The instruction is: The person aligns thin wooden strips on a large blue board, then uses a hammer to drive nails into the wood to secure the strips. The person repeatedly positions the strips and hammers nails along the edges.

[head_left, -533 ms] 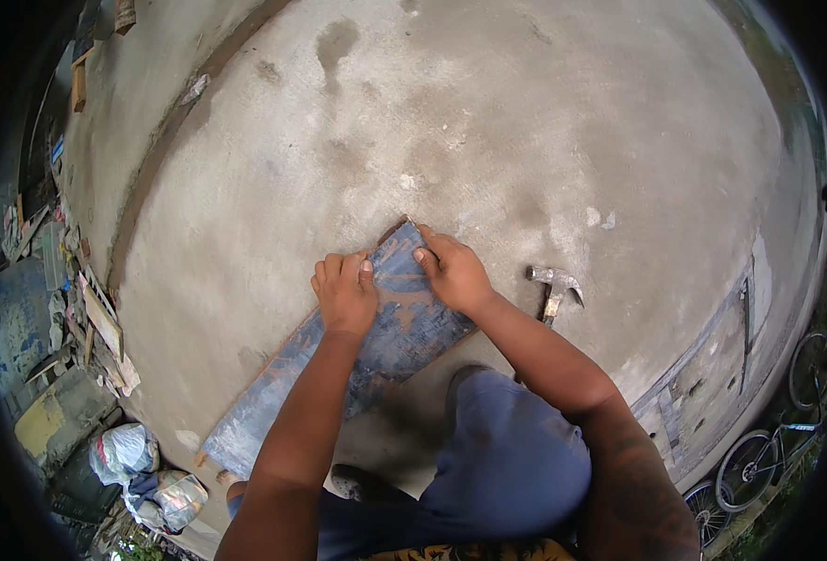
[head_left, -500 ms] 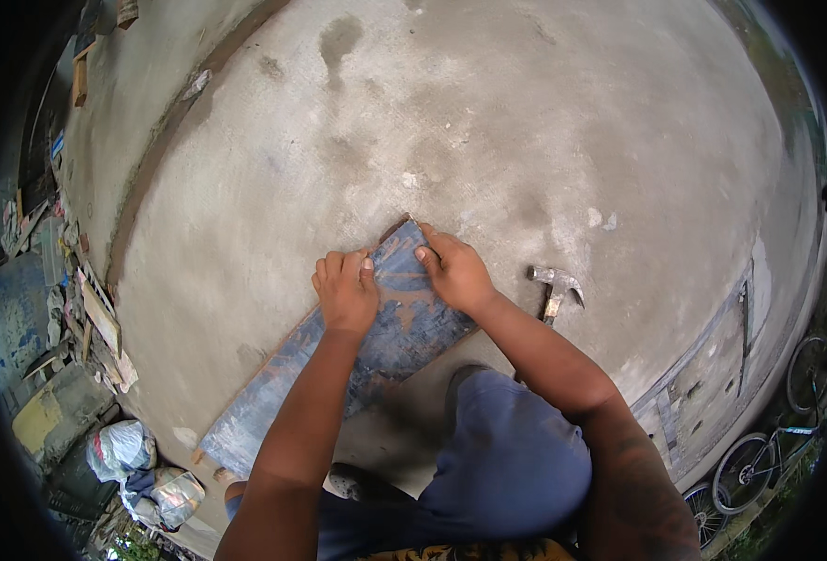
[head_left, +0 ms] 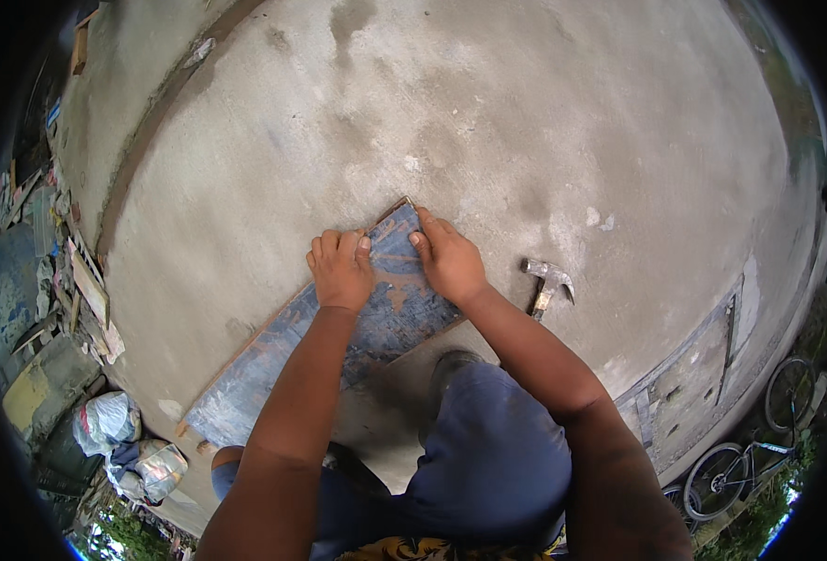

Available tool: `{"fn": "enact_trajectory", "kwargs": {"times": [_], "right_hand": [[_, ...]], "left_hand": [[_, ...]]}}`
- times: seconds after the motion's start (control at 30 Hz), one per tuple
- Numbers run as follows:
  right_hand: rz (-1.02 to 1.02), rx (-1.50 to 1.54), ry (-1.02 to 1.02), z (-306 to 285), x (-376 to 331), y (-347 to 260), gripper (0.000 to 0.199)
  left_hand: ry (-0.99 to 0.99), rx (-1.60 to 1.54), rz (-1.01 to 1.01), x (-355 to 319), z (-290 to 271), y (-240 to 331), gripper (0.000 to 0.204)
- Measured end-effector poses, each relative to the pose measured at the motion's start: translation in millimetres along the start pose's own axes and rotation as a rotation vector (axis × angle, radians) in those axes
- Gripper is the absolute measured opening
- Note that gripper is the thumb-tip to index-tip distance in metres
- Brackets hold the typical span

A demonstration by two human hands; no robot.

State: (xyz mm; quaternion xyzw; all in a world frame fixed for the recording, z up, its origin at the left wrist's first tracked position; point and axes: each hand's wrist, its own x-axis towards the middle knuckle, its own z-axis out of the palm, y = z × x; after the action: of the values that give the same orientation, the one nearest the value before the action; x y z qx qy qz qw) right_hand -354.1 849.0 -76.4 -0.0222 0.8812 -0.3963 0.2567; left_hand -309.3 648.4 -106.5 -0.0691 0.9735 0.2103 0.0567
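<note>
You've got both hands on the far end of that blue-grey plywood panel (head_left: 399,323), at least plywood is what the brown edge looks like to me. Your left hand (head_left: 342,269) is grasping the left long edge, fingers hooked over the side and thumb against the painted face. Your right hand (head_left: 454,263) has the opposite edge close to the far corner, thumb on top too. So both sets of fingers are grasping the panel. Can't see the undersides, so no clue how deep the grip goes.

Tips, just my take: even pressure from both hands, since gripping only one end of a long board probably lets the other end swing. Squaring your left hand up with your right might help, and mind your fingertips under the edges.

The panel's over the concrete floor (head_left: 544,140), right in front of you. Its long axis runs on a diagonal: far end away from you and a bit right, near end back toward the floor's lower-left edge, by the plastic bags (head_left: 109,425). Can't tell if it's flat or slightly raised. Claw hammer's (head_left: 546,278) just off to the right, head pointing away from you.
</note>
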Motion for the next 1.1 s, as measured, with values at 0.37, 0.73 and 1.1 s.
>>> {"fn": "enact_trajectory", "kwargs": {"times": [0.37,0.73,1.1], "right_hand": [[0.643,-0.259,0.253,-8.2,-201.1,136.4,0.062],[0.245,-0.686,-0.072,-164.7,-104.6,8.6,0.037],[-0.231,-1.404,-0.43,-81.4,117.5,-203.7,0.037]], "left_hand": [[-0.02,-0.01,-0.041,-0.8,-6.9,-15.9,0.016],[0.032,-0.068,-0.004,1.0,-1.1,-7.0,0.014],[0.063,-0.122,-0.005,-0.4,-3.9,-10.5,0.013]]}}
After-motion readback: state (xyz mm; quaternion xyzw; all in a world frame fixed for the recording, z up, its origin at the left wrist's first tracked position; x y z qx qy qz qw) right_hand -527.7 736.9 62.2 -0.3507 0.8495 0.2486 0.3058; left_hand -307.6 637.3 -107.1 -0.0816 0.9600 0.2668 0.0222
